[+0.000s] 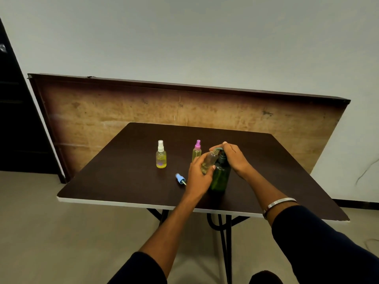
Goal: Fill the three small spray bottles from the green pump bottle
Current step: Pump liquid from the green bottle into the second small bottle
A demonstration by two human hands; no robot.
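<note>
The green pump bottle (220, 178) stands on the dark table (123, 171). My right hand (233, 158) lies over its pump head, fingers curled around the nozzle. My left hand (200, 174) holds an uncapped clear spray bottle (210, 160), tilted, with its mouth up at the pump spout. A little liquid shows in it. The blue spray cap (180, 178) lies on the table left of my left hand. A white-capped spray bottle (161, 154) and a pink-capped spray bottle (196, 151) stand upright behind, both holding yellowish liquid.
A large wooden board (102, 111) leans against the wall behind the table. The table's white front edge (123, 202) lies close to my forearms. Black metal legs (223, 232) show beneath it.
</note>
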